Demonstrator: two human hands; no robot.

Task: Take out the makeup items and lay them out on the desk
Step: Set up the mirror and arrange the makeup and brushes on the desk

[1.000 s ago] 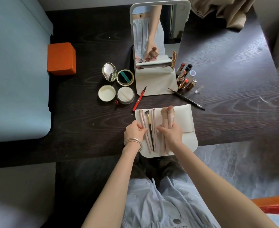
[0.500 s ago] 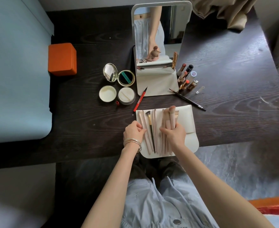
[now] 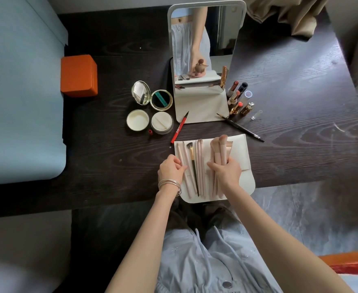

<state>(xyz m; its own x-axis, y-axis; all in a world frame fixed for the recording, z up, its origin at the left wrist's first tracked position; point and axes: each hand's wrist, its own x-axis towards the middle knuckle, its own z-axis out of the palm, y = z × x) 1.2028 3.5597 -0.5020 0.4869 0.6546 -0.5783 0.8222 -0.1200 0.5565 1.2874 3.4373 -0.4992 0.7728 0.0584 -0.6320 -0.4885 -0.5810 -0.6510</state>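
Brushes (image 3: 220, 149) sit bunched in the right hand (image 3: 224, 172), fingers curled round their handles to lift them off the white pouch (image 3: 244, 157) near the tabletop (image 3: 300, 144) edge; left hand (image 3: 170, 169) pinches the pouch's side, steadying it.

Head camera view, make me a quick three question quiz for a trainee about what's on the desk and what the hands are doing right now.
1. True or false: the right hand grips a bunch of pink brushes over the white brush pouch.
2. Which lies immediately left of the mirror stand? A) open gold compact B) orange box C) lipsticks
3. Fill in: the left hand rests on the pouch's ____ edge.

Key: 1 true; 2 A; 3 left.
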